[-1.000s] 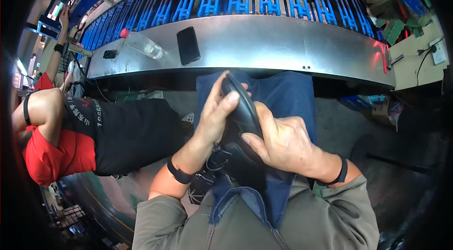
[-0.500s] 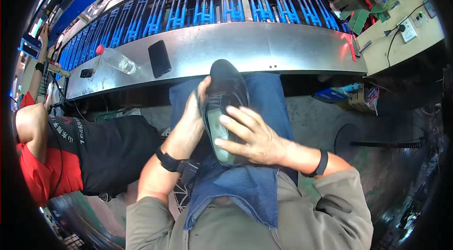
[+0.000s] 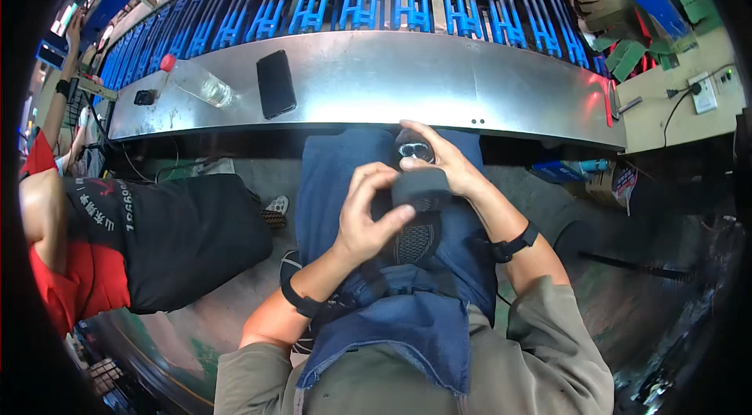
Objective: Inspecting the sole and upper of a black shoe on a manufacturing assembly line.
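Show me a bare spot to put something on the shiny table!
The table is bare right of the phone, this side of the blue racks. Its left's crowded: phone, bottle, small black thing. Over the lap, hands hold a shoe.

Blk phone [image 3: 276,84] + clr btl [image 3: 210,89] on metal ledge [image 3: 376,78]; blu racks [image 3: 362,15] beyond.

Downward head-worn view (wide fisheye)

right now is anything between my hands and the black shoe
Nothing visible. The right hand holds the black shoe at its far end, and the left hand is right at its left side. The phone and bottle lie beyond, on the metal ledge, out of the way.
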`<control>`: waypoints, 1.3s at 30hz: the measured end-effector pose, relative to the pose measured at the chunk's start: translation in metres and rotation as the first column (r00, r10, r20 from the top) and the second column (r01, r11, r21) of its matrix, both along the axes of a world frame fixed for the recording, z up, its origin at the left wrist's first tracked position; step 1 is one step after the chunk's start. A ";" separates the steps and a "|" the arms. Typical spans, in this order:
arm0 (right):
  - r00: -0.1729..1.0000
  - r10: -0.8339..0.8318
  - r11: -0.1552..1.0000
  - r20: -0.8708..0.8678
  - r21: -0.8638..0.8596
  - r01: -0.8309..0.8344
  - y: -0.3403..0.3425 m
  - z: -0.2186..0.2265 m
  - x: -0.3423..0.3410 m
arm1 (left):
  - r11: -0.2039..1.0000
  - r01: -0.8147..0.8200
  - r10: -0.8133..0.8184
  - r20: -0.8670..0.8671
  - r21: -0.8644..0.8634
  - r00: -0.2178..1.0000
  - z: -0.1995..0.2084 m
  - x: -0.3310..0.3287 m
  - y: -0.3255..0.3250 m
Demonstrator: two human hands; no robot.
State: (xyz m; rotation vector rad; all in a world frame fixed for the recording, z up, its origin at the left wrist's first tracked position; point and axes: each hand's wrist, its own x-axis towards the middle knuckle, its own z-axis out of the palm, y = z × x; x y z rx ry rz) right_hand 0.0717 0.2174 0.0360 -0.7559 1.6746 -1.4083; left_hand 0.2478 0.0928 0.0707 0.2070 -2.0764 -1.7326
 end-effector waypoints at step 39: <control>0.980 0.185 0.893 0.074 -0.429 -0.136 0.036 0.036 0.013 | 0.937 0.313 -0.309 -0.053 0.154 0.950 0.023 -0.042 -0.039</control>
